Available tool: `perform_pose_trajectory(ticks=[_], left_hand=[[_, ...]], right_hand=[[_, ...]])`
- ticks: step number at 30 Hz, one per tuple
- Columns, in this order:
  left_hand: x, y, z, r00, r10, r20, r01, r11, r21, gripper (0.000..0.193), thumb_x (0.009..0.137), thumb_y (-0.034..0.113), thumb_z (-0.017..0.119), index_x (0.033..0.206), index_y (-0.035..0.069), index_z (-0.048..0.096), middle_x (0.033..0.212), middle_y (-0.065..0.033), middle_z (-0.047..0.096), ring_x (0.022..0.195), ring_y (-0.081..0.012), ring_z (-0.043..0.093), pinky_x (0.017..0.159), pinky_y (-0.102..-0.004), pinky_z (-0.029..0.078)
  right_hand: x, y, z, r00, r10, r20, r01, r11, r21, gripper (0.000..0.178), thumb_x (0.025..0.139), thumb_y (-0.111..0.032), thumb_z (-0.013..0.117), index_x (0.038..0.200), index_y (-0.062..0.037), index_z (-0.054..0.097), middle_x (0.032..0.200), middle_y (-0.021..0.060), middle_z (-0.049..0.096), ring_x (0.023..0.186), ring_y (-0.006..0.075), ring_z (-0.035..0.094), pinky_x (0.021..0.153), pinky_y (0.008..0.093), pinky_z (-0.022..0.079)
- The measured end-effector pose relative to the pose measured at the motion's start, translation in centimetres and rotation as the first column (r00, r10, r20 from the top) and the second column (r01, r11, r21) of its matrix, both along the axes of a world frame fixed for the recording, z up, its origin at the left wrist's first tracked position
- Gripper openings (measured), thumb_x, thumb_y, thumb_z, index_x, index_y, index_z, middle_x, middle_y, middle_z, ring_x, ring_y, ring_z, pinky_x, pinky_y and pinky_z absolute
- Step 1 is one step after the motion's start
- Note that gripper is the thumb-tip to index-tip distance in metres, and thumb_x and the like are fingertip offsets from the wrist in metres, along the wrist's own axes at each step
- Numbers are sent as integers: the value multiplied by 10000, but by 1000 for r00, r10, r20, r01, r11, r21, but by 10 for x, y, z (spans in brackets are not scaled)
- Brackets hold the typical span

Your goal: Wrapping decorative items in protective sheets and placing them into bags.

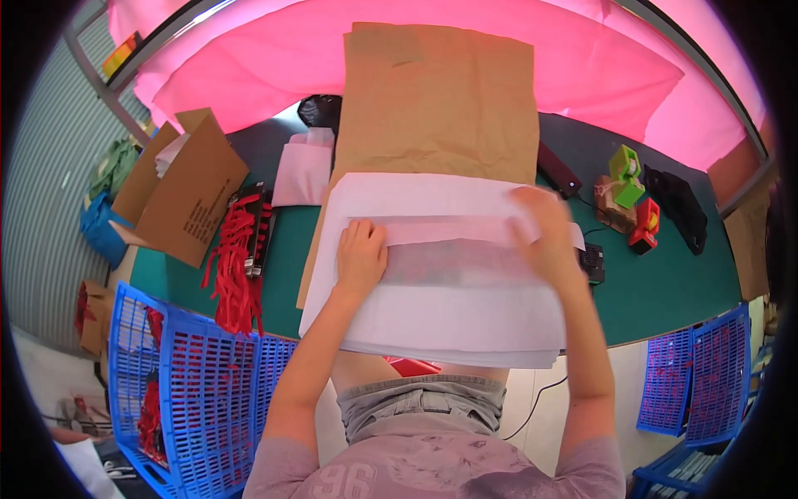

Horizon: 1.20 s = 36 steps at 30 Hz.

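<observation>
A stack of large white paper sheets [449,320] lies before me at the table's near edge. Across its middle is a thin, see-through sheet [457,262] with a greyish-red tint showing through, and along its far side runs a pale folded strip [449,230]. My left hand [362,258] rests flat on the left end of this strip, fingers stretched out. Over the strip's right end is my right hand [546,229], smeared by motion, so its fingers cannot be read. Brown kraft paper [440,100] extends out from under the stack toward the back.
On the green table [657,287], red ribbons [235,266] and a cardboard box [187,191] stand left. Folded pale cloth [303,170] lies behind. Green [626,176] and red [645,226] tape dispensers and a black cloth [677,208] are right. Blue crates [212,391] flank me.
</observation>
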State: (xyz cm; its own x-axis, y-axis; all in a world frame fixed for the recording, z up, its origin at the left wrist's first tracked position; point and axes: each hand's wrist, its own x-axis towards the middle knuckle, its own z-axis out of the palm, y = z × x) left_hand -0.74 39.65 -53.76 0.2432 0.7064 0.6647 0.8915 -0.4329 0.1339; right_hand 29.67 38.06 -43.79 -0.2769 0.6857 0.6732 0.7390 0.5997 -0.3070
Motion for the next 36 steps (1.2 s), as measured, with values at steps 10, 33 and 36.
perform_pose_trajectory(ticks=[10, 33, 36], left_hand=[[-25, -13, 18, 987, -143, -69, 135, 985, -103, 84, 802, 125, 636, 832, 68, 583, 871, -65, 521, 817, -239, 500, 757, -322, 424], [-4, -25, 10, 999, -36, -31, 14, 849, -528, 626, 926, 472, 486, 1458, 161, 377, 1528, -143, 298, 1425, -352, 217, 1141, -577, 48], [-7, -28, 10, 999, -19, -36, -3, 846, -534, 617, 925, 454, 495, 1454, 157, 384, 1525, -136, 305, 1423, -347, 221, 1136, -589, 49]], right_hand=[[-55, -24, -73, 945, 115, 307, -28, 962, -273, 507, 921, -298, 544, 1392, -126, 470, 1436, 35, 471, 1354, 201, 390, 1168, 423, 176], [101, -51, -76, 919, -378, 110, 359, 689, -629, 415, 965, -279, 460, 1301, -55, 555, 1375, 127, 525, 1306, 281, 455, 1107, 406, 308], [150, -54, -30, 682, -674, -282, 554, 729, -402, 274, 931, -221, 533, 1127, -62, 639, 1063, 68, 656, 848, 204, 618, 771, 296, 498]])
